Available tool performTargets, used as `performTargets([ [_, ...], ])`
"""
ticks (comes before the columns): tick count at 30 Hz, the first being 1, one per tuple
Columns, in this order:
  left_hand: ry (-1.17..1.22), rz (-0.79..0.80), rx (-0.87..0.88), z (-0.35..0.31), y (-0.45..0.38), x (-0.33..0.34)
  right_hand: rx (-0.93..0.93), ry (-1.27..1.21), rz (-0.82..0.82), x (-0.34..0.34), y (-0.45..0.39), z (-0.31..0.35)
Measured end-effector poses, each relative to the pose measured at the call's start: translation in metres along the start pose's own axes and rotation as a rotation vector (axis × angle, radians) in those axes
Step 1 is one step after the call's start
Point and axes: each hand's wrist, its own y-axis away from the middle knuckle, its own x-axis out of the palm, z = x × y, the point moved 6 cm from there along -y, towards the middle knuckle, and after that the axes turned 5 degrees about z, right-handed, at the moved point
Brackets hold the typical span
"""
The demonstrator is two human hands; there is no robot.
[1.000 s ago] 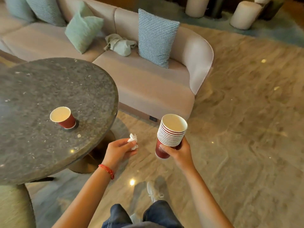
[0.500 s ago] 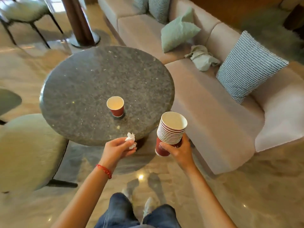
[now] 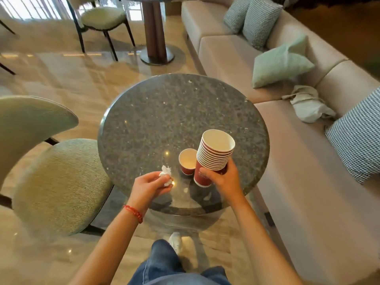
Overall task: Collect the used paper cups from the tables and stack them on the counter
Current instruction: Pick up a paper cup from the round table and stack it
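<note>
A single red paper cup point(image 3: 187, 162) with a white inside stands upright on the round dark stone table point(image 3: 164, 116), near its front edge. My right hand point(image 3: 223, 179) grips a tall stack of red paper cups point(image 3: 213, 156) just right of that cup, held over the table. My left hand point(image 3: 149, 187) is closed on a crumpled white tissue point(image 3: 166, 175), hovering over the table's front edge, left of the single cup.
A green upholstered chair point(image 3: 57, 182) stands at the table's left. A long beige sofa point(image 3: 298, 161) with cushions and a bundled cloth point(image 3: 308, 103) runs along the right. Another chair and a table pedestal point(image 3: 155, 36) stand farther back on the glossy floor.
The view swung so the table is now straight ahead and closer. Both hands moved forward over its front edge, and the cup stack now sits right beside the single cup.
</note>
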Motion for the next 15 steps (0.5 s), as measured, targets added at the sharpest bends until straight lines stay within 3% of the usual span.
performTargets([
  [15,0.046,-0.073,-0.045,-0.016,-0.041,-0.022,-0.001,0.083,0.042,0.031,-0.085,-0.018],
])
